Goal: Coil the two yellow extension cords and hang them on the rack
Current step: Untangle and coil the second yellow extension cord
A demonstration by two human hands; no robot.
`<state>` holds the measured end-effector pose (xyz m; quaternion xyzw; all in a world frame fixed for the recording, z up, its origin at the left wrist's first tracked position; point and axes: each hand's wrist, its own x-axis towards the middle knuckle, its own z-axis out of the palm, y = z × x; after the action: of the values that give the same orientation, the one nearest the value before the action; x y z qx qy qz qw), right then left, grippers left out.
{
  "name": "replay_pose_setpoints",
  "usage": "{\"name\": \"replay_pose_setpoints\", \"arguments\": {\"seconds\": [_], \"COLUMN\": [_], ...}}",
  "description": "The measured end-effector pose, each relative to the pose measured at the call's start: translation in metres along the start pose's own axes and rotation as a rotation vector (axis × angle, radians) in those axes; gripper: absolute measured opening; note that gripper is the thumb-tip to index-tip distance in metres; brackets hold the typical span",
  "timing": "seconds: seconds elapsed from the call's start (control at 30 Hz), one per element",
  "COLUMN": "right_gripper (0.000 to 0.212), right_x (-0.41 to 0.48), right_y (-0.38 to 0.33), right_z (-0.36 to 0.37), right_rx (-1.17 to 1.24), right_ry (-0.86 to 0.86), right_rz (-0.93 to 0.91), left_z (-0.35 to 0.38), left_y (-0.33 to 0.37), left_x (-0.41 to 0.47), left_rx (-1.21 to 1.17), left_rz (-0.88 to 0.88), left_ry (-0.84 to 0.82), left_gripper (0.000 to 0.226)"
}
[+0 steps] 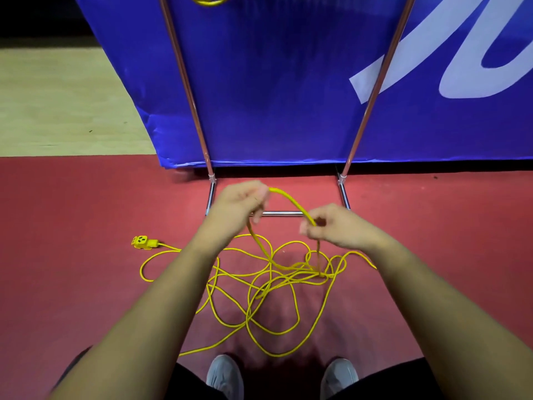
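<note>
Yellow extension cord (277, 287) is lying in a loose tangle on the red floor (72, 212), just in front of the person's grey shoes (225, 376), with its socket end (143, 242) resting apart to the left. A short span of it is arching between the two hands, and from each hand a strand is dropping into the pile below.

The left hand (240, 202) is closing its grip around the cord near the top of the arch, fingers curled over it. The right hand (331, 226) is pinching the same span a little lower, thumb and fingertips shut on it. Both hands are hovering above the heap, near the chrome base bar of the rack (277, 213), whose uprights are rising in front of a blue banner (274, 96).

Judging by the slack still on the floor, the coiling of this cord is only beginning. A second yellow cord (209, 0) seems to be hanging already at the top edge of the view, though only a sliver of it is showing. The next move is likely calling for one hand to hold the first loop steady while the other draws cord out of the tangle, where crossed strands may snag.
</note>
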<state>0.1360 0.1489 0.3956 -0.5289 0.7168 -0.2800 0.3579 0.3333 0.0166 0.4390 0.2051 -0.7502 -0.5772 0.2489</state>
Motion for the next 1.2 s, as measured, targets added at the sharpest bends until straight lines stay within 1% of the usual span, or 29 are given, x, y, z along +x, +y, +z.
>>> {"name": "replay_pose_setpoints", "arguments": {"seconds": [0.03,0.07,0.1,0.13,0.2,0.23,0.27,0.3,0.37,0.43,0.47,0.5,0.53,0.6,0.63,0.7,0.73,0.77,0.8,0.83,0.87,0.9,0.93,0.97,1.03,1.07,1.13,1.17,1.2], "right_gripper": [0.016,0.019,0.022,0.024,0.024,0.022,0.017,0.012,0.005,0.004,0.002,0.002,0.004,0.009,0.009,0.012,0.012,0.013,0.016,0.020,0.021,0.021,0.022,0.023,0.019,0.016,0.010,0.009,0.008], "right_x": [-0.001,-0.003,-0.007,-0.010,-0.011,-0.011,-0.010,-0.010,-0.010,-0.012,-0.012,-0.012,-0.010,-0.004,-0.002,-0.004,-0.009,-0.013,-0.016,-0.017,-0.018,-0.016,-0.013,-0.010,-0.004,-0.003,0.000,0.001,0.002], "right_y": [0.023,0.045,0.063,0.075,0.077,0.065,0.049,0.027,-0.017,-0.048,-0.055,-0.058,-0.052,-0.021,0.002,0.049,0.067,0.080,0.087,0.088,0.081,0.070,0.055,0.037,-0.005,-0.021,-0.043,-0.048,-0.047], "right_z": [0.002,0.004,0.005,0.002,-0.005,-0.009,-0.012,-0.014,-0.010,-0.005,-0.004,-0.004,-0.006,-0.006,-0.005,0.002,0.003,0.003,0.002,-0.001,-0.004,-0.008,-0.010,-0.009,0.000,0.005,0.010,0.010,0.009], "right_rx": [-0.086,-0.146,-0.163,-0.128,0.047,0.133,0.194,0.232,0.240,0.267,0.292,0.303,0.283,0.157,0.052,-0.142,-0.178,-0.146,-0.067,0.031,0.133,0.221,0.254,0.235,0.134,0.120,0.123,0.143,0.166], "right_ry": [-0.072,-0.128,-0.131,-0.084,0.059,0.113,0.150,0.164,0.139,0.099,0.096,0.096,0.100,0.066,0.007,-0.144,-0.174,-0.154,-0.094,-0.013,0.062,0.107,0.114,0.107,0.076,0.068,0.111,0.145,0.170], "right_rz": [0.116,0.239,0.322,0.363,0.333,0.280,0.216,0.139,-0.030,-0.146,-0.180,-0.193,-0.179,-0.092,-0.019,0.203,0.310,0.376,0.401,0.382,0.347,0.295,0.231,0.151,-0.015,-0.078,-0.161,-0.176,-0.176], "left_z": [-0.008,-0.017,-0.026,-0.035,-0.050,-0.053,-0.053,-0.048,-0.028,-0.006,0.001,0.006,0.006,0.003,0.000,-0.012,-0.022,-0.032,-0.043,-0.052,-0.058,-0.060,-0.057,-0.049,-0.026,-0.014,0.005,0.010,0.011], "left_y": [0.002,0.001,-0.002,-0.008,-0.024,-0.027,-0.029,-0.026,-0.016,-0.009,-0.008,-0.007,-0.007,-0.001,0.004,0.010,0.006,0.000,-0.009,-0.020,-0.030,-0.035,-0.037,-0.035,-0.025,-0.023,-0.021,-0.020,-0.019], "left_x": [0.002,0.003,0.005,0.005,0.003,0.002,0.001,0.001,0.001,-0.003,-0.006,-0.008,-0.009,-0.008,-0.006,0.000,0.002,0.003,0.004,0.005,0.003,0.002,0.001,0.001,0.002,0.002,-0.001,-0.002,-0.002], "left_rx": [-0.143,-0.217,-0.184,-0.071,0.351,0.553,0.634,0.608,0.444,0.422,0.422,0.390,0.316,0.109,-0.043,-0.435,-0.515,-0.452,-0.257,0.020,0.298,0.521,0.622,0.621,0.482,0.437,0.392,0.382,0.363], "left_rz": [-0.008,-0.019,-0.045,-0.069,-0.151,-0.166,-0.129,-0.079,-0.007,-0.016,-0.042,-0.062,-0.067,-0.027,0.001,-0.008,-0.021,-0.043,-0.083,-0.147,-0.228,-0.273,-0.252,-0.188,-0.078,-0.068,-0.120,-0.121,-0.102], "left_ry": [0.114,0.228,0.328,0.411,0.514,0.535,0.512,0.457,0.216,-0.052,-0.152,-0.207,-0.214,-0.109,-0.006,0.225,0.337,0.427,0.467,0.473,0.456,0.456,0.444,0.404,0.242,0.127,-0.081,-0.128,-0.133], "left_gripper": [0.031,0.033,0.032,0.028,0.011,0.027,0.040,0.045,0.041,0.039,0.038,0.039,0.040,0.035,0.034,0.039,0.041,0.040,0.037,0.028,0.014,0.024,0.044,0.053,0.046,0.039,0.030,0.029,0.032]}}
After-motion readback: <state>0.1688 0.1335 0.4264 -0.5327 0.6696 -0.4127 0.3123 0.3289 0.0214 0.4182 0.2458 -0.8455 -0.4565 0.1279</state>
